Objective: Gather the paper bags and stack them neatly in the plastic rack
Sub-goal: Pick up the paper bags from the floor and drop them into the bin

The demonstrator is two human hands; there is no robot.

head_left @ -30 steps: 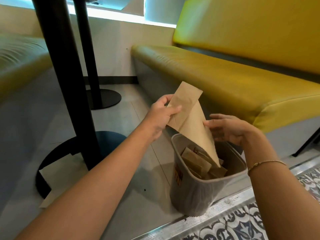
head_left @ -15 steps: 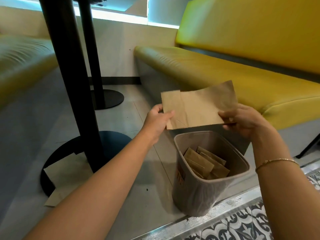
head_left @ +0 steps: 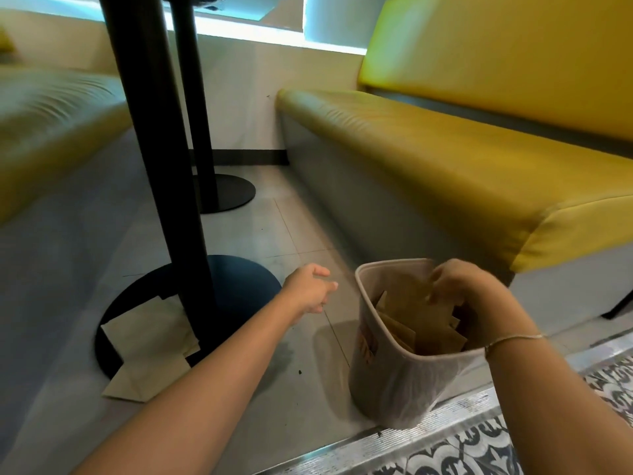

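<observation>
A grey plastic rack [head_left: 387, 382] stands on the floor at the lower right, with several brown paper bags inside. My right hand [head_left: 466, 286] reaches into its mouth and pinches the top edge of a brown paper bag [head_left: 414, 303] that sits among the others. My left hand [head_left: 310, 291] hovers over the floor just left of the rack, fingers loosely curled, holding nothing. Two more paper bags [head_left: 144, 344] lie flat on the floor against the near table base.
A black table post [head_left: 154, 149] on a round base [head_left: 236, 286] rises at left, a second post [head_left: 195, 97] behind it. Yellow benches [head_left: 445, 159] flank the floor. A metal threshold strip [head_left: 411, 437] and patterned tiles run along the bottom right.
The bag that both hands held level above the rack has gone down into it. My left hand let go and drew away to the left; my right hand followed the bag in.
</observation>
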